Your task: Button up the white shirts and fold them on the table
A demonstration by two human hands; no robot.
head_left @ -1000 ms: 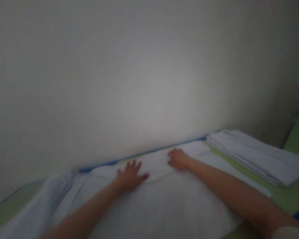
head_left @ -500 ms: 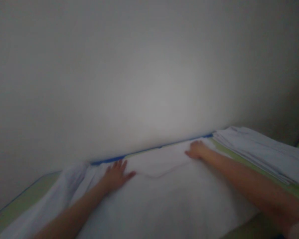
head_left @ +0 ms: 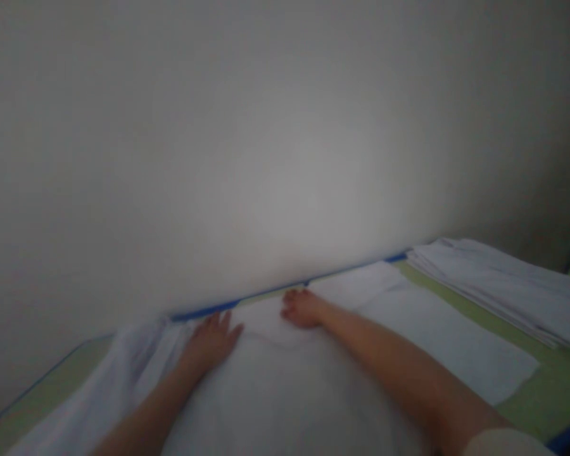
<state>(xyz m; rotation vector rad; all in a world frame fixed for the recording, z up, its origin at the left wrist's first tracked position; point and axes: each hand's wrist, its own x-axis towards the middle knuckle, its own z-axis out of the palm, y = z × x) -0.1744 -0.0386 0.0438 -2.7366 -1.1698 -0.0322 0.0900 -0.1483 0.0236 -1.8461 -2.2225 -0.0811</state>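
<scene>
A large white cloth [head_left: 275, 386] is spread over a green table, its far edge close to the wall. My left hand [head_left: 211, 342] lies flat on its far left part, fingers stretched and apart. Near the middle of the far edge, my right hand [head_left: 303, 308] rests on the cloth with its fingers bent; whether they pinch the fabric cannot be made out in the blur. A wavy crease runs across the cloth between the two hands. My right forearm crosses over more white fabric [head_left: 437, 335] lying flat to the right.
The green table [head_left: 546, 405] has a blue edge and stands against a plain grey wall [head_left: 285, 139]. At the right lies a stack of folded white cloth [head_left: 498, 285]. Bunched white fabric [head_left: 123, 361] lies at the left.
My right hand has moved left along the far edge, towards my left hand, uncovering flat white fabric on the right. My left hand has shifted slightly left.
</scene>
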